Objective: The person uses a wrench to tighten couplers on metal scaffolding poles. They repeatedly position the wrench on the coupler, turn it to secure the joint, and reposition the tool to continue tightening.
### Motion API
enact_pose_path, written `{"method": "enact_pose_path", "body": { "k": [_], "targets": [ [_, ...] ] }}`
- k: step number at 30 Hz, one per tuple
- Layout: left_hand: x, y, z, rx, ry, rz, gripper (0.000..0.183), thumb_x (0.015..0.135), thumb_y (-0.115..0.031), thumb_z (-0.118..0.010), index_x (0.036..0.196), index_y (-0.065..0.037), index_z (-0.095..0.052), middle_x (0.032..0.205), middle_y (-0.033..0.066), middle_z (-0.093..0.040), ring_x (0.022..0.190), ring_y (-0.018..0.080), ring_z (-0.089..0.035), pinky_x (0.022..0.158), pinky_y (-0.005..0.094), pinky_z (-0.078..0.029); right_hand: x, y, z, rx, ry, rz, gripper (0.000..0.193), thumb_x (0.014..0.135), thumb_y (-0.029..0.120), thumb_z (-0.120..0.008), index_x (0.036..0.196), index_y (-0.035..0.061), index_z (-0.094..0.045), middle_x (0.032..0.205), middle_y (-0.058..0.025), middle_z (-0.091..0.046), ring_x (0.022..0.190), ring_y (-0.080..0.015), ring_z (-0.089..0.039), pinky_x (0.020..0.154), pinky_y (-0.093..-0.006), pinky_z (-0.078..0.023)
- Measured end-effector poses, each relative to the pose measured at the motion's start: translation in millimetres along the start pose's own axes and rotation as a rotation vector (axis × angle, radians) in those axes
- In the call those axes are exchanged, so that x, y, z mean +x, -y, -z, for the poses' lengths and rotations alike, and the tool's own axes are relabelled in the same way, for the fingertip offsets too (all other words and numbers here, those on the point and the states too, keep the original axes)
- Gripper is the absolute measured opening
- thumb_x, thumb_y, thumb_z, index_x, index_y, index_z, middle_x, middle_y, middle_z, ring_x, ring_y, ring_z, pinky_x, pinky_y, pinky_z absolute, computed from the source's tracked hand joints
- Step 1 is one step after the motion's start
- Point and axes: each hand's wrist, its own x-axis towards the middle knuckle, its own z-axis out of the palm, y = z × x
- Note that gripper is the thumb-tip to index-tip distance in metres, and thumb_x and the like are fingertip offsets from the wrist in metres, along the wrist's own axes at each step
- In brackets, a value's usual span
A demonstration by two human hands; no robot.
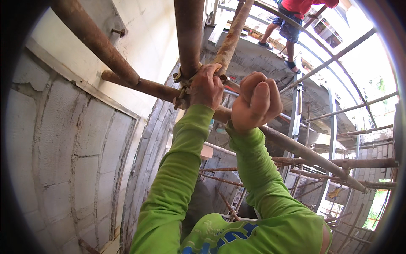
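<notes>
Rusty scaffold pipes meet at a joint in front of me, held by metal clamps (181,98). My left hand (206,86) is closed over this joint, its fingers curled round the clamp where an upright pipe (189,34) and a slanted pipe (235,36) meet a long crosswise pipe (154,89). Just to the right, my right hand (258,101) makes a fist in front of the crosswise pipe. A slim metal bar (232,86), like a wrench handle, runs from the joint into that fist; its ends are hidden. Green sleeves cover both my forearms.
A grey block wall (63,139) rises on the left, with another rusty pipe (97,42) slanting before it. Upper right, a person in a red shirt (302,8) stands on the scaffolding. Metal uprights (332,144) and crossing pipes (359,163) fill the right side.
</notes>
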Motion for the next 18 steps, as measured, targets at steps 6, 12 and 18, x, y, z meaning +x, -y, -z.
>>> {"method": "enact_pose_path", "body": {
  "k": [6,12,18],
  "targets": [
    [2,-1,1,-0.001,0.019,-0.015,0.032,0.080,-0.004,-0.045,0.104,0.001,-0.065,0.106,0.0196,-0.064,0.100,0.0353,-0.062,0.091,0.0416,-0.048,6,-6,5,-0.206,0.035,0.251,0.042,0.094,0.017,-0.040,0.055,0.0035,-0.036,0.052,-0.0048,-0.045,0.042,-0.0072,-0.032,0.039,-0.0267,-0.022],
    [-1,1,-1,0.045,-0.001,-0.065,0.032,0.080,-0.002,-0.045,0.105,0.000,-0.064,0.107,0.0182,-0.064,0.101,0.0345,-0.062,0.091,0.0411,-0.048,77,-60,-3,-0.129,-0.143,-0.071,0.032,0.093,0.019,-0.050,0.063,0.0086,-0.044,0.052,0.0030,-0.038,0.040,-0.0079,-0.032,0.039,-0.0244,-0.023],
    [-1,-1,-1,0.067,0.015,-0.070,0.033,0.079,-0.003,-0.046,0.107,-0.003,-0.064,0.108,0.0158,-0.064,0.102,0.0332,-0.062,0.091,0.0411,-0.048,132,-167,9,-0.559,-0.196,-0.423,0.030,0.085,0.026,-0.057,0.079,-0.0001,-0.071,0.054,-0.0050,-0.055,0.047,-0.0176,-0.052,0.051,-0.0337,-0.043]
  ]
}}
